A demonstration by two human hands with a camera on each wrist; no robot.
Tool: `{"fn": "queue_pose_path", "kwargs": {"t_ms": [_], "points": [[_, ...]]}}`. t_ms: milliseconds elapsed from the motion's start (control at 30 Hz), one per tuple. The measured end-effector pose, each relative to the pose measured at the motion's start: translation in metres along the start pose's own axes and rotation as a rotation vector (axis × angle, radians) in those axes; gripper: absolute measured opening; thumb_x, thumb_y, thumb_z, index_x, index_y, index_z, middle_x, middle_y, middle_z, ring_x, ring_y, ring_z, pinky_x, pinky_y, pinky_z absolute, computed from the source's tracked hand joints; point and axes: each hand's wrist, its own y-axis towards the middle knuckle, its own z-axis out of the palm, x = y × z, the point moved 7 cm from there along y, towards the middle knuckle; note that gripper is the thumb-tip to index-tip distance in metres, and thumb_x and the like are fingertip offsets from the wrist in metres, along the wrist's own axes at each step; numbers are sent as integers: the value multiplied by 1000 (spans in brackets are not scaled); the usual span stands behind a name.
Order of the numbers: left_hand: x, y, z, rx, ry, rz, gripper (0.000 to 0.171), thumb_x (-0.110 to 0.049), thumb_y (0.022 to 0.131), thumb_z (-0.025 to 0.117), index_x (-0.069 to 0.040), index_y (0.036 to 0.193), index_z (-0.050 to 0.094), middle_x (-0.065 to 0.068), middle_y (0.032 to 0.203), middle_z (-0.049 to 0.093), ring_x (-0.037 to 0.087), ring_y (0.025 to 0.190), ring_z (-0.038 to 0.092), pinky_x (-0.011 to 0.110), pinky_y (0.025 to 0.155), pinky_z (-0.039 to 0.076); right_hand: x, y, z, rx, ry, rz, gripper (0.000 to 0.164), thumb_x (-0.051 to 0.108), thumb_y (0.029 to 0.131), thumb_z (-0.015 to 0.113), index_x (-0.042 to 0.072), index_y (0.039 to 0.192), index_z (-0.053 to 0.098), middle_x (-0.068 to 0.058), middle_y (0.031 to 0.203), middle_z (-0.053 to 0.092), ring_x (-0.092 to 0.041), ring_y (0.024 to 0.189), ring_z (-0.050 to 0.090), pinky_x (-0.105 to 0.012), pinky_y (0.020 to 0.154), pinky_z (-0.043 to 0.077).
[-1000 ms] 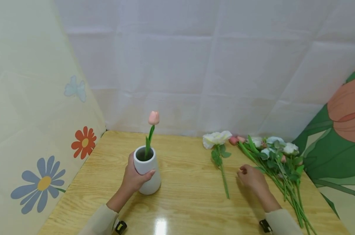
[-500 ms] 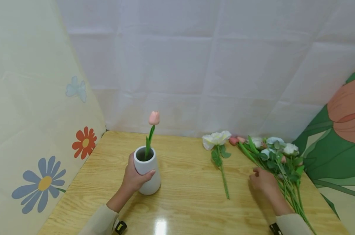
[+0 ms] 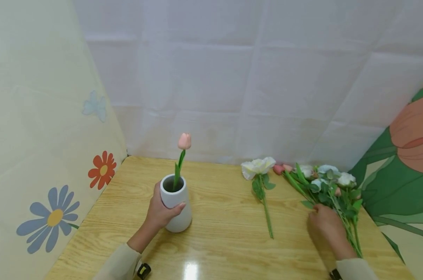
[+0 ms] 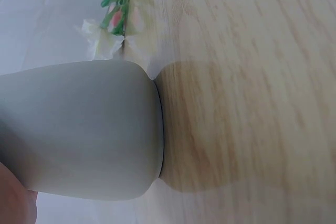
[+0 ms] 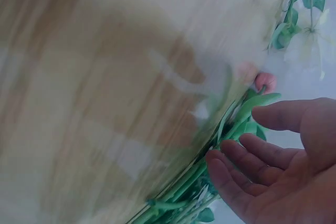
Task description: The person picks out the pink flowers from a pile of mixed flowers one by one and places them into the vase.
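My left hand grips a white vase, fingers around its far side and thumb across the front. Up close in the left wrist view, the vase's base stands on the wooden tabletop. One pink tulip rises from the vase mouth, its green leaves inside the rim. At the right, my right hand is over the stems of a pile of flowers. In the right wrist view its fingers are loosely bent, thumb apart, fingertips right at the green stems, with nothing gripped.
A single white flower with a long stem lies between the vase and the pile. Pink tulip heads stick out at the pile's left end. A white cloth backdrop hangs behind the wooden table, with printed flower panels at both sides.
My right hand has moved right, from beside the lone white flower to the stems of the pile. My left hand and the vase have stayed in place.
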Motion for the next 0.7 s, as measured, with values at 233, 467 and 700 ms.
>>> {"fn": "queue_pose_path", "kwargs": {"t_ms": [233,467,700], "points": [[-1,0,0,0,-3,2,89,-9,73,86,-3,145,35,15,126,60,28,105,61,46,87,51,-16,4,2,8,-25,5,46,14,96,47,-21,126,51,-43,122,55,-60,109,53,-64,88,46],[1,0,1,2,-8,-10,90,-10,73,87,-3,146,35,15,125,60,28,104,61,45,86,52,-20,5,3,-12,-30,27,44,12,96,46,-20,126,52,-43,123,54,-61,109,52,-65,87,46],[1,1,1,-4,-11,-10,90,-11,72,87,-3,145,36,16,125,61,28,104,61,45,85,52,-21,8,0,-77,-54,6,37,7,94,49,-19,120,56,-42,108,57,-61,99,54,-65,83,46]]}}
